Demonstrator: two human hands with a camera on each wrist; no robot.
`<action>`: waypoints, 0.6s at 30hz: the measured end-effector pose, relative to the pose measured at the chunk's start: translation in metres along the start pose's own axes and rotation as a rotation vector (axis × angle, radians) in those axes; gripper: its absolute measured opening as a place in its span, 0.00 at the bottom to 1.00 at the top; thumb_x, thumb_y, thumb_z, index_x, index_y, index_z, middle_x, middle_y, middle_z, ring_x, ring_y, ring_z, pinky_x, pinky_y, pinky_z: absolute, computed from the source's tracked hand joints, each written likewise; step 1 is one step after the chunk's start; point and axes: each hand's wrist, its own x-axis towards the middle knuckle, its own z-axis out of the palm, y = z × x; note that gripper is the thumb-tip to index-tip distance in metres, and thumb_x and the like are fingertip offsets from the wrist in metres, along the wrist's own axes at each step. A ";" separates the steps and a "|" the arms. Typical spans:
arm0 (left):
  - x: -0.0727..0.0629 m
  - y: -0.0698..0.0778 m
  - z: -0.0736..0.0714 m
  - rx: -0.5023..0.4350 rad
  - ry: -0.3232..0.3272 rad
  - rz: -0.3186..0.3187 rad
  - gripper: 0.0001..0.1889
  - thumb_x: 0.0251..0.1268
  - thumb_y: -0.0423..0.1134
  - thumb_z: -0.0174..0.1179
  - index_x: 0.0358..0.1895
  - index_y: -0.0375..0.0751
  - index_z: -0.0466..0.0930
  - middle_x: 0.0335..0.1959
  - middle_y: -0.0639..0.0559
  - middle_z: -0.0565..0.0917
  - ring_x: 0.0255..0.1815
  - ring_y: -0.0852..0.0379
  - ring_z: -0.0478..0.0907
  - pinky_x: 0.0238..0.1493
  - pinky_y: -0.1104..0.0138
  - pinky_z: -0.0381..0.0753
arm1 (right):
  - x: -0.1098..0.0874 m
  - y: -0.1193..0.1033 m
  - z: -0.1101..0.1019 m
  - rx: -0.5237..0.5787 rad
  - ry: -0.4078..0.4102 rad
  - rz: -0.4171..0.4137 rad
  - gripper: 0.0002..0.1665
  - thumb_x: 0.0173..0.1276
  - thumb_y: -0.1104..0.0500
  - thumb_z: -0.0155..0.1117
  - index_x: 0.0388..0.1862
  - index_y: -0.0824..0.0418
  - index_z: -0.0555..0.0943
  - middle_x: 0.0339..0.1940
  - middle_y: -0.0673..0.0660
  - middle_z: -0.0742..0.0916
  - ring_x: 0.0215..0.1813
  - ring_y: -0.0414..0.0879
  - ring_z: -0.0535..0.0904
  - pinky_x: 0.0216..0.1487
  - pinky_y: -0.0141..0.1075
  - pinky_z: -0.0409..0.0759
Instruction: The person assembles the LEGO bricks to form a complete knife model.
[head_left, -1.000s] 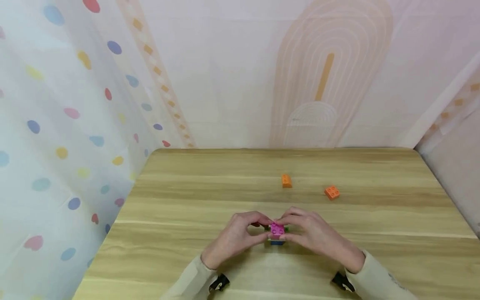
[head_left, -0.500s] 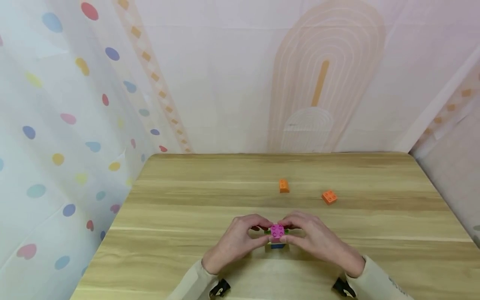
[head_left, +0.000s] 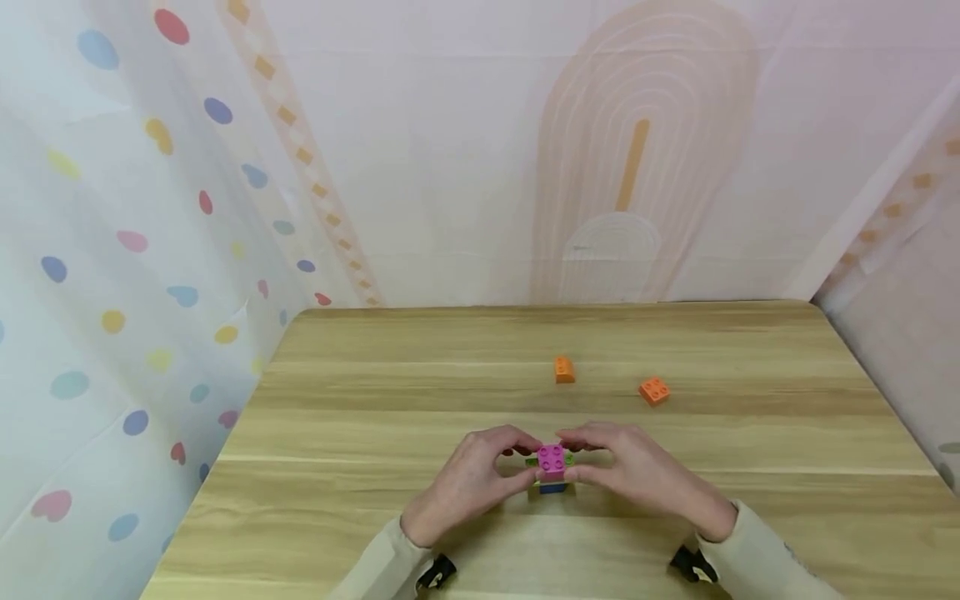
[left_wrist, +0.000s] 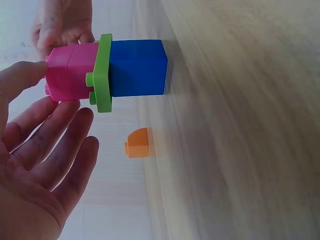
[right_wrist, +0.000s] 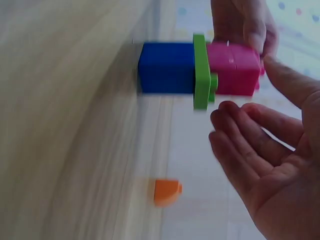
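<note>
A small tower of toy building bricks stands upright on the wooden table, between both hands. It has a blue block (left_wrist: 137, 67) at the bottom, a wider green plate (left_wrist: 103, 72) above it, and pink bricks (head_left: 551, 461) on top with their studs bare. My left hand (head_left: 468, 479) pinches the top pink brick, thumb on the near side and index finger round the far side. On the other side, my right hand (head_left: 633, 471) has its thumb right at the pink brick's corner; its other fingers are spread slightly apart from the tower in the right wrist view.
Beyond the hands lie a curved orange brick (head_left: 564, 369) and, farther right, a square orange brick (head_left: 654, 391) with studs. The wooden table (head_left: 360, 392) ends at a patterned curtain (head_left: 450, 167) at the back and left.
My right hand has eased slightly away from the pink brick. The left hand keeps its place at the tower, and the head view has shifted a little.
</note>
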 end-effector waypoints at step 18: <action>0.002 0.000 0.003 -0.017 0.003 -0.041 0.13 0.65 0.37 0.72 0.51 0.44 0.87 0.49 0.56 0.89 0.48 0.60 0.83 0.52 0.61 0.86 | -0.009 0.057 -0.055 0.084 0.120 0.110 0.20 0.77 0.55 0.66 0.62 0.64 0.83 0.58 0.57 0.88 0.57 0.54 0.84 0.59 0.43 0.84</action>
